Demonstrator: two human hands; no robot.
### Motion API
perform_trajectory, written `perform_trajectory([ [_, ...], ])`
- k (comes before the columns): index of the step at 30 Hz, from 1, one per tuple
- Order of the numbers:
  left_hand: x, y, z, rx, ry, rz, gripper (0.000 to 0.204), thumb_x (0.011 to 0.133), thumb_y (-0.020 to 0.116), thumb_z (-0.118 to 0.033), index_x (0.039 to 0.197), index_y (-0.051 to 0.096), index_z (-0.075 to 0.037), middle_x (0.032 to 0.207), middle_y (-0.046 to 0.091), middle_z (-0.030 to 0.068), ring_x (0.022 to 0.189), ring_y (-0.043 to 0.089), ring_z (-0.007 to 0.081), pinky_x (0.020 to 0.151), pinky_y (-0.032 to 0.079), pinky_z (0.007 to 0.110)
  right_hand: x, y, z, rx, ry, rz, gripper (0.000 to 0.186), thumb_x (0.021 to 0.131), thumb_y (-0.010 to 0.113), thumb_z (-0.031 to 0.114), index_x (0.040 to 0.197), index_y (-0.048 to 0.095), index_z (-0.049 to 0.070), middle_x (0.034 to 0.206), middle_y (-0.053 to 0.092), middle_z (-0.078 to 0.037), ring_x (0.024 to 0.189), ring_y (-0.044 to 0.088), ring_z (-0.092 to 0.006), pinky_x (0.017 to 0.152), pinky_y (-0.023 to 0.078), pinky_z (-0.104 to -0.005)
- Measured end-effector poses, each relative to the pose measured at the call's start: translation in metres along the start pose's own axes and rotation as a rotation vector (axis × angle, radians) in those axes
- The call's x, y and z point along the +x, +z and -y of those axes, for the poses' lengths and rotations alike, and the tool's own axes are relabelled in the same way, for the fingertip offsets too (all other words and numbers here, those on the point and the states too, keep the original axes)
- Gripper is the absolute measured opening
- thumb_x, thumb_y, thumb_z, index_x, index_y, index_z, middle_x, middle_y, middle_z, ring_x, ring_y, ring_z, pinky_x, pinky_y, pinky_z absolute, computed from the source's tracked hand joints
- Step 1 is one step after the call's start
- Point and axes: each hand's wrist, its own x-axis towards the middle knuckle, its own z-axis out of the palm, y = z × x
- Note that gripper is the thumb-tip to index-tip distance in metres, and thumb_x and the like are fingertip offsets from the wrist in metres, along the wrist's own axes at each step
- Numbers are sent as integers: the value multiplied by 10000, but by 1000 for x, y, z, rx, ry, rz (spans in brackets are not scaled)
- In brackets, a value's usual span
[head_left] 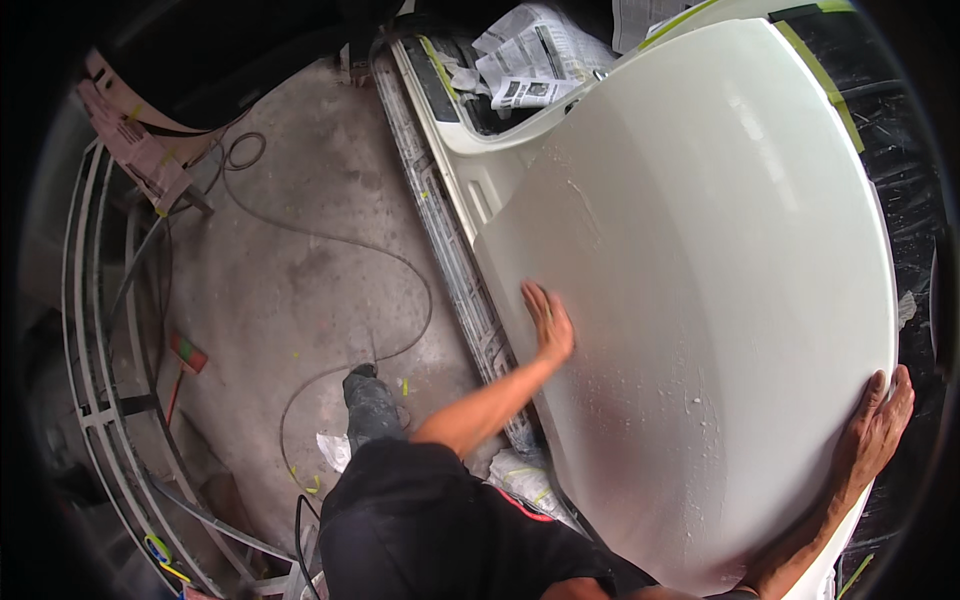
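Observation:
A large white curved body panel (680, 250), with wet streaks and droplets on it, fills the right half of the head view. My left hand (548, 322) rests flat on its lower left part, fingers extended. At the panel's right edge, my right hand (878, 430) lies with fingers stretched along the rim, holding nothing I can see. Left of the panel runs a long paint-spattered rail (435, 220), beside a smaller white part with a dark, masked opening (455, 100).
Newspaper sheets (530, 50) and black plastic sheeting (900, 180) surround the panel. A hose (330, 240) snakes over the concrete floor (290, 170). Metal racks (90, 330), a pink-papered part (130, 140) and an orange-headed tool (188, 350) are at left. My foot (362, 390) is below.

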Motion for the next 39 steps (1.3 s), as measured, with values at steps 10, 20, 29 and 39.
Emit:
perform_trajectory([
  [10,75,-35,-57,-155,-11,-46,772,1047,160,-493,1524,-26,84,1604,-62,295,1507,-69,379,1222,-37,467,3,6,6,8,-4,-54,548,1046,390,448,1308,506,-19,1232,560,-203,1190,508,-372,1013,403,-443],
  [20,70,-38,-132,-85,248,-54,751,1054,216,-431,1512,-49,102,1597,-80,302,1501,-57,405,1228,-25,453,5,6,10,27,22,-44,532,1046,400,438,1301,516,-15,1210,568,-210,1176,512,-384,1006,402,-452],
  [29,88,-52,-207,-42,359,-70,739,1057,263,-395,1516,-39,99,1587,-85,327,1497,-56,426,1221,-15,487,4,4,10,56,22,-15,545,1041,410,441,1292,517,-31,1222,564,-231,1187,501,-400,1024,386,-458],
  [39,74,-42,-225,86,667,-20,761,1055,264,-418,1512,-47,105,1593,-79,317,1498,-60,420,1216,-36,490,2,6,-3,2,-39,-69,540,1043,403,441,1255,520,-42,1161,571,-216,1126,521,-393,986,398,-460],
])
